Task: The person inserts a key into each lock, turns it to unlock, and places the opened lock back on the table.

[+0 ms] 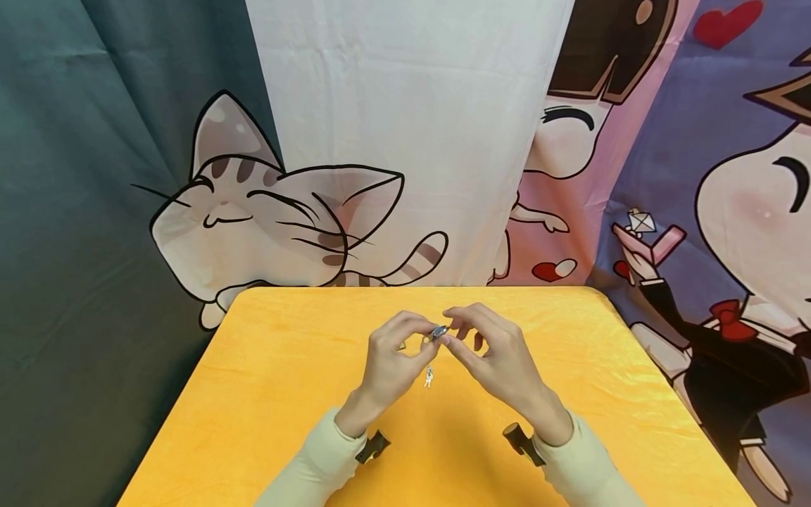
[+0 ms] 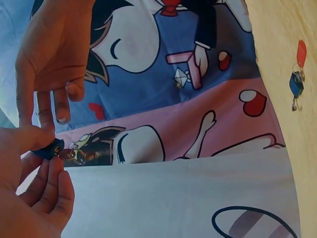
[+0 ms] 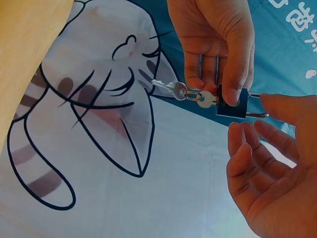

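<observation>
A small dark blue padlock (image 3: pixel 232 102) hangs in front of the person, its metal shackle (image 3: pixel 255 94) pointing up. My left hand (image 1: pixel 395 355) pinches its body between thumb and fingers. One silver key (image 3: pixel 206 99) sits at the bottom of the padlock, linked by a ring to a second key (image 3: pixel 173 90) that dangles below. My right hand (image 1: pixel 497 348) is close on the other side, one digit touching the shackle while the others are loosely bent. That digit covers part of the shackle, so whether it is locked cannot be told.
On the yellow-covered table (image 1: pixel 266 394), the left wrist view shows a small item with a red tag (image 2: pixel 301 53), a blue part (image 2: pixel 296 85) and a metal end. Below the hands in the head view is a tiny whitish thing (image 1: pixel 429 378). Cartoon-printed curtains (image 1: pixel 405 105) hang behind.
</observation>
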`<state>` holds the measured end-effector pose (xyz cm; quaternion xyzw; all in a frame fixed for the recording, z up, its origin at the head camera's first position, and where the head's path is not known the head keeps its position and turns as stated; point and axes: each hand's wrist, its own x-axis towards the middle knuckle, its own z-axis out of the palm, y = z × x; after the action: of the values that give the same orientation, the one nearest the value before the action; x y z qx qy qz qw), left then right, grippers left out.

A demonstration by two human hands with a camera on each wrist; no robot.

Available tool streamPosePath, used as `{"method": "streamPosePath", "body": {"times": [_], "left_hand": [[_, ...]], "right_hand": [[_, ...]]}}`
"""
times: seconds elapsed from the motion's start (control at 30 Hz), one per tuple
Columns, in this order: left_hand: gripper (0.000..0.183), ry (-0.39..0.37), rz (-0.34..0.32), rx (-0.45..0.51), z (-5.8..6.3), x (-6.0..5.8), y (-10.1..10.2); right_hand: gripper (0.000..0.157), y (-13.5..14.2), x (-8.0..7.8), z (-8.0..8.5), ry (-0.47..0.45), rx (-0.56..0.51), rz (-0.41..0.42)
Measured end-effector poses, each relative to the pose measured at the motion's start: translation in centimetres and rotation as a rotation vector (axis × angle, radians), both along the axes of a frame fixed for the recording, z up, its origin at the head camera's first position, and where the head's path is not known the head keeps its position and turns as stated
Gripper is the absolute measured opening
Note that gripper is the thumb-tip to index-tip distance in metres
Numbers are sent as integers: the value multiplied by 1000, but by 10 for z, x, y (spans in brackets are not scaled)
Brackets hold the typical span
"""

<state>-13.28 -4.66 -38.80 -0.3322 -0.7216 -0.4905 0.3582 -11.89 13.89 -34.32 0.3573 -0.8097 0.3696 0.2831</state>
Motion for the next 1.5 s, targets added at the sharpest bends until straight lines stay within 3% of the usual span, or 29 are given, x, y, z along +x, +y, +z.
{"method": "streamPosePath", "body": {"times": [0.33, 0.7, 1.1, 1.37, 1.5], "left_hand": [[9, 64, 23, -56, 0, 1, 0], [12, 92, 24, -65, -2, 2, 2], [11, 352, 234, -257, -2, -2, -1], [8, 502, 303, -309, -2, -3, -3], [9, 588, 327, -319, -1, -3, -4]], "right_hand": [[12, -1, -1, -2, 18, 3, 1], [9, -1, -1, -6, 32, -44, -48], [4, 1, 0, -9, 7, -65, -105], [10, 2, 0, -13, -29, -78, -127], [13, 2, 1, -13, -117, -86, -134]]}}
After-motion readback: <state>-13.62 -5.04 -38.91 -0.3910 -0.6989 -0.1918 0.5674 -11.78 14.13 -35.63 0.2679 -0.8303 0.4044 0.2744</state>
